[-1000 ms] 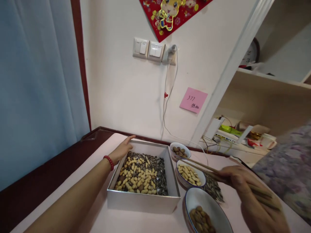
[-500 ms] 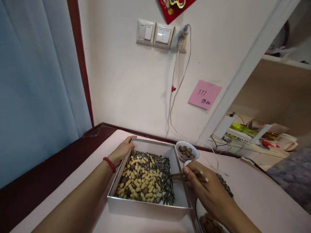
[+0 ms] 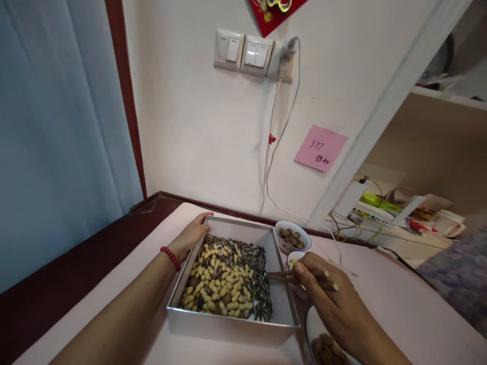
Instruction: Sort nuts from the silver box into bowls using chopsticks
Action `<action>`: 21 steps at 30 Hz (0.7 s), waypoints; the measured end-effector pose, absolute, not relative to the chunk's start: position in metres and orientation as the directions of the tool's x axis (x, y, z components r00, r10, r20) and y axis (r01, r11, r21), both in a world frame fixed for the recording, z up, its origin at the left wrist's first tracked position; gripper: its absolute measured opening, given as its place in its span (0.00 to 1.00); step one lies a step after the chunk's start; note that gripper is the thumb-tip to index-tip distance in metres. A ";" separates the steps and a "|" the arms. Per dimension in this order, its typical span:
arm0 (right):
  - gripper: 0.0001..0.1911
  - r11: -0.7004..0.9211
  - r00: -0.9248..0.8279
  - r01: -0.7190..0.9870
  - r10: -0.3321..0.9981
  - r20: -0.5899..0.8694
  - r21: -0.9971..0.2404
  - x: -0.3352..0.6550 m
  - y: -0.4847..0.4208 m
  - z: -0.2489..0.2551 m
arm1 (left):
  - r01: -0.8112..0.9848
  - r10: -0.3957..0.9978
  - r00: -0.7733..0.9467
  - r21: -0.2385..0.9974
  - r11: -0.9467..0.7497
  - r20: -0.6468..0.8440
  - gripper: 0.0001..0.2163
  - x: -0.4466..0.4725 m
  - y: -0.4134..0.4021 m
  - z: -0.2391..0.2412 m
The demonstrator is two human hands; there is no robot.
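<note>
My left hand (image 3: pixel 193 235), a red bead bracelet on its wrist, grips the far left rim of a silver-edged box (image 3: pixel 236 323). Inside the box, pale peanuts (image 3: pixel 228 284) cover the left and middle, with some round brown nuts among them. Striped sunflower seeds (image 3: pixel 261 258) lie along the far and right sides. My right hand (image 3: pixel 323 289) is closed around a pair of wooden chopsticks (image 3: pixel 281 278). They reach over the box's right wall, tips at the seeds. Whether the tips pinch a seed is too small to tell.
Beyond the right wall stands a bowl of round brown nuts (image 3: pixel 279 244). A small bowl (image 3: pixel 289 257) with pale contents is partly behind my right hand. Nearer me, another bowl (image 3: pixel 310 327) holds brown nuts. A white cable (image 3: pixel 304 217) runs down the wall onto the table.
My right hand has shifted slightly right, and the chopsticks lie at a slightly different angle. More of the small bowl shows, while the seeds beyond my hand are now hidden. My left hand stays put.
</note>
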State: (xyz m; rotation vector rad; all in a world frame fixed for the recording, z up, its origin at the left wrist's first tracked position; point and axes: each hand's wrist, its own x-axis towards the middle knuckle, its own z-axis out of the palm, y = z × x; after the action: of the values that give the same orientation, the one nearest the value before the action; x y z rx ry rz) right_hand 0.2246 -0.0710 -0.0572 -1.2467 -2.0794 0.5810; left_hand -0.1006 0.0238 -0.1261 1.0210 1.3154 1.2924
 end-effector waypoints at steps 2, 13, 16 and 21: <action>0.21 0.451 -0.357 0.605 0.890 0.282 -0.657 0.223 -0.073 -0.055 | -0.068 0.983 -0.164 0.995 0.074 -0.084 0.28 -0.100 0.023 -0.126; 0.22 0.490 -0.351 0.639 0.872 0.342 -0.593 0.217 -0.071 -0.064 | -0.070 0.983 -0.164 0.995 0.072 -0.082 0.29 -0.098 0.022 -0.123; 0.23 0.508 -0.343 0.585 0.861 0.375 -0.632 0.220 -0.078 -0.053 | -0.062 0.983 -0.165 0.996 0.070 -0.080 0.29 -0.099 0.022 -0.122; 0.15 0.547 -0.219 0.576 0.819 0.531 -0.607 0.260 -0.103 -0.035 | -0.040 0.984 -0.161 0.996 0.075 -0.080 0.29 -0.099 0.021 -0.118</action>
State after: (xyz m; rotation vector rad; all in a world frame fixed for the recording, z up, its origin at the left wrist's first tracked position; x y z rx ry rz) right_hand 0.2604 -0.1029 -0.0346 -1.1337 -1.9159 0.3527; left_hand -0.0993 0.0207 -0.1181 1.0452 1.3378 1.2843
